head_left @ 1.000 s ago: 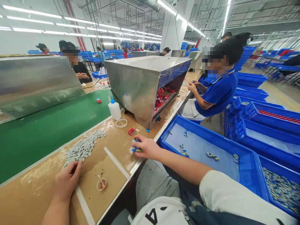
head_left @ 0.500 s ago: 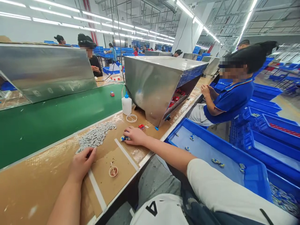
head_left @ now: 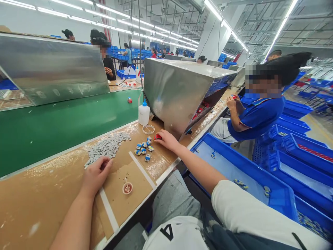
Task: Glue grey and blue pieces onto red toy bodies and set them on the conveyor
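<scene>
One tabletop (head_left: pixel 33 201), brown, running from the lower left of the frame toward the right of centre. One flat green surface (head_left: pixel 59 125), left side, beyond the tabletop's far edge. One steel hopper (head_left: pixel 171 93), centre of the frame, red items in its opening. One blue tray (head_left: pixel 283 198), right side, beside the tabletop, a few small pieces on its pale lining. One seated co-worker (head_left: pixel 260 119) in a blue shirt, upper right, hands raised around a small red item.

One right hand (head_left: pixel 168 140), near the middle, palm down below the hopper; its fingers are against the red piece, but how firmly they clasp it cannot be told. One left hand (head_left: pixel 97 175), left of centre, at the near edge of the grey chips, fingers loosely curled; whether they pinch a chip cannot be told.

One white bottle (head_left: pixel 144 114), blue cap, upright near the hopper. One white ring (head_left: pixel 148 133), lying flat just before the bottle. One small cup (head_left: pixel 127 193), lower centre, a thin stick (head_left: pixel 126 182) standing in it. One red piece (head_left: pixel 157 137), at the right hand's fingers, middle of the frame. Several blue-and-pale blocks (head_left: pixel 143 150), clustered just left of that hand. Many grey chips (head_left: pixel 108 146), heaped left of centre.
</scene>
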Demonstrator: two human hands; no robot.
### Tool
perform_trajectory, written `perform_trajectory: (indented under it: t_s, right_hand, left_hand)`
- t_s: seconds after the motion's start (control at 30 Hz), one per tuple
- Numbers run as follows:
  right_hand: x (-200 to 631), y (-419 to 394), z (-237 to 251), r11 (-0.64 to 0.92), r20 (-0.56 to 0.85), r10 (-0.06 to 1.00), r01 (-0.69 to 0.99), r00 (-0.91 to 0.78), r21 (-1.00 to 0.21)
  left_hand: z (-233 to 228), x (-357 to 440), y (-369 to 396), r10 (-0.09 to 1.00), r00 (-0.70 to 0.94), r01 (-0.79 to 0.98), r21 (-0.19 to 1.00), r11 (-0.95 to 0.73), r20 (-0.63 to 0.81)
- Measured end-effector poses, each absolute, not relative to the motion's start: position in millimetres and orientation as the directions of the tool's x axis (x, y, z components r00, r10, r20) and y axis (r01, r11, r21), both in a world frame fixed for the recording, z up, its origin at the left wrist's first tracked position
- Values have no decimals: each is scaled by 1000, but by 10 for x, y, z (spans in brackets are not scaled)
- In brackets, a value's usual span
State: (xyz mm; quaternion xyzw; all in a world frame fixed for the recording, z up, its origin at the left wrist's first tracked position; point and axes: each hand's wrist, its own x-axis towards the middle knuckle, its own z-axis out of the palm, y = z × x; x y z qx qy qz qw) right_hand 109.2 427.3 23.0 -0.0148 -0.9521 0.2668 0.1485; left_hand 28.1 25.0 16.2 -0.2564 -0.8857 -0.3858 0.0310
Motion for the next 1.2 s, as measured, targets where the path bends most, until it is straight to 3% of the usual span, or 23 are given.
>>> perform_trajectory:
  t_s: [0.07,0.13,0.2,0.23,0.3,0.43,0.57,0.63,0.73,0.8,1.0,1.2]
  right_hand:
    - [993,3951,246,814,289,122,-71,-949,-577]
    - [856,3490,249,702,256,74,-132,-964,-700]
    - [711,2987,252,330,167,-49,-174,-985,-928]
    - [645,2758,256,186,134,-134,-157,-982,-970]
    - [543,2409,267,52,102,-255,-118,-962,-992]
    - [470,2248,262,125,95,-352,-147,-931,-981]
    - [560,2488,259,408,162,-349,-305,-923,-861]
    - [633,2597,291,462,166,-512,-433,-843,-774]
    - [712,2675,363,313,94,-830,-598,-550,-738]
    - [735,2677,398,239,62,-910,-642,-410,-728]
    - [784,2614,419,257,15,-936,-713,-351,-653]
    - [832,2616,473,215,34,-946,-699,-324,-682]
  left_hand:
    - [163,327,276,417,-865,482,692,537,280]
    - [154,380,299,430,-848,515,673,531,309]
    - [136,428,317,468,-822,560,605,566,324]
    - [124,446,324,483,-813,576,566,590,325]
    - [103,468,333,484,-814,579,515,632,321]
    - [91,476,347,411,-851,525,548,651,327]
    - [143,478,374,294,-918,396,686,611,267]
    - [181,476,386,249,-943,326,752,573,220]
    - [216,463,401,226,-961,258,814,520,161]
    - [217,454,413,226,-964,239,833,499,141]
    - [226,470,450,281,-959,177,815,551,18]
    - [268,501,449,288,-957,173,776,607,-12]
